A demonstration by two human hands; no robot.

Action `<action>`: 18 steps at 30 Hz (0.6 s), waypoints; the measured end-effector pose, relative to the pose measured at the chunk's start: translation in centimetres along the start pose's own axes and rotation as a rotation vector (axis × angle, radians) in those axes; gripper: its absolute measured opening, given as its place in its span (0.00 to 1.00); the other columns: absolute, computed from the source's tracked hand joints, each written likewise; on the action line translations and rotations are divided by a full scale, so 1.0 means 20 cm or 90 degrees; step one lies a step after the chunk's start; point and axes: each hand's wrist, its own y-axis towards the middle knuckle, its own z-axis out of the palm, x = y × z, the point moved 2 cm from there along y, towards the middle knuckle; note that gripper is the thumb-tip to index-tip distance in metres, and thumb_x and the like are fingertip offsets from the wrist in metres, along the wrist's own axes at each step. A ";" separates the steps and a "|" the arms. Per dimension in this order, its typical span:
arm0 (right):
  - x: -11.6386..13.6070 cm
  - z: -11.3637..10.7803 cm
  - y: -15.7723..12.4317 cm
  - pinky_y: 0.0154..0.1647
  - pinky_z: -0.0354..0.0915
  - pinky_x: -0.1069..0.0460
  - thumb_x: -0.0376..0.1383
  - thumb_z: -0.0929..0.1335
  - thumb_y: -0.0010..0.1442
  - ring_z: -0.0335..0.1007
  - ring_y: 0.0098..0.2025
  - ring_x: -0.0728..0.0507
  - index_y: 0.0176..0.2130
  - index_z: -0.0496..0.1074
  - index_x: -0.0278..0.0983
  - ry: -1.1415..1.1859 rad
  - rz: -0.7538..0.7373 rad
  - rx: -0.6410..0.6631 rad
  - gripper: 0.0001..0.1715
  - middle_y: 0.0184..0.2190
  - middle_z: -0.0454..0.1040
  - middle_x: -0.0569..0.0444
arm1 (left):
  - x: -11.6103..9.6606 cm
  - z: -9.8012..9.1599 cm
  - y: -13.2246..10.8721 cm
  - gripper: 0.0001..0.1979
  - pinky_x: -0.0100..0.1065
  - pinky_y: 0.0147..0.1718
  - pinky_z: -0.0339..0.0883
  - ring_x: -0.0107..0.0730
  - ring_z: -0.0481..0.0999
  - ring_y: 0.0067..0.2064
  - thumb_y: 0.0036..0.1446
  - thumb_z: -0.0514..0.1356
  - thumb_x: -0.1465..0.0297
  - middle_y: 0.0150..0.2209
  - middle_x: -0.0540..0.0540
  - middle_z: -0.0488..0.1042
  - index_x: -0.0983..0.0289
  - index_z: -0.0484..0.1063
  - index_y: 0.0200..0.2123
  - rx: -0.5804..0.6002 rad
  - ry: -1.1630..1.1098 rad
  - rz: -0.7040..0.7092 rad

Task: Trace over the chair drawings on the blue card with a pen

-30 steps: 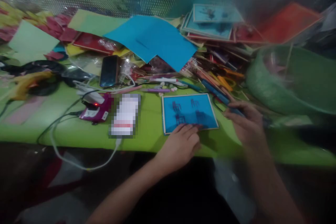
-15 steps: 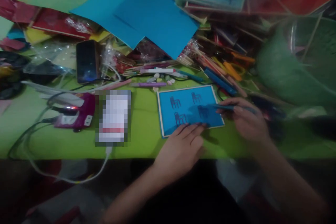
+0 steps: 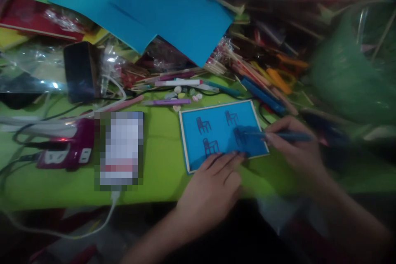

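A blue card point(image 3: 221, 140) edged with thin pale strips lies on the green tabletop, bearing several dark chair drawings. My left hand point(image 3: 213, 181) rests flat over its lower edge, fingers stretched out across the blue surface. Between the fingers of my right hand point(image 3: 293, 144) is a blue pen point(image 3: 286, 135), its tip at the lower-right chair drawing point(image 3: 239, 135). That drawing lies partly in shadow, and the exact contact of the tip is blurred.
A phone with a blurred-out screen point(image 3: 120, 148) lies left on a white cable, beside a purple power strip point(image 3: 69, 144). Behind are pens point(image 3: 170, 102), small stones point(image 3: 177, 90), a dark phone-like block point(image 3: 79, 72), big blue paper point(image 3: 161, 6), orange scissors point(image 3: 280, 80) and a green tub point(image 3: 355, 66).
The view has shifted, so the things at the left appear farther left and lower. My right hand with the pen sits slightly lower and farther right in view; my left hand stays on the card.
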 end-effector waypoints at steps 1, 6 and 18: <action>0.00 0.00 0.00 0.27 0.61 0.54 0.38 0.76 0.58 0.67 0.27 0.49 0.32 0.74 0.40 -0.006 -0.001 -0.001 0.08 0.26 0.74 0.60 | 0.00 0.00 0.00 0.05 0.47 0.67 0.62 0.40 0.69 0.68 0.70 0.58 0.70 0.67 0.56 0.72 0.62 0.73 0.45 -0.003 0.000 0.002; 0.01 0.01 0.01 0.25 0.62 0.54 0.37 0.76 0.57 0.67 0.26 0.49 0.32 0.74 0.41 -0.020 -0.014 -0.004 0.08 0.26 0.74 0.60 | 0.00 0.00 0.00 0.05 0.47 0.68 0.62 0.40 0.69 0.68 0.70 0.58 0.70 0.67 0.55 0.71 0.62 0.73 0.44 -0.006 0.004 0.004; -0.02 0.00 0.00 0.27 0.66 0.54 0.37 0.76 0.59 0.72 0.28 0.48 0.34 0.77 0.41 -0.017 -0.048 0.047 0.05 0.29 0.78 0.58 | 0.00 -0.01 0.00 0.05 0.47 0.67 0.62 0.40 0.69 0.68 0.69 0.58 0.71 0.66 0.56 0.73 0.62 0.73 0.44 -0.005 -0.004 -0.001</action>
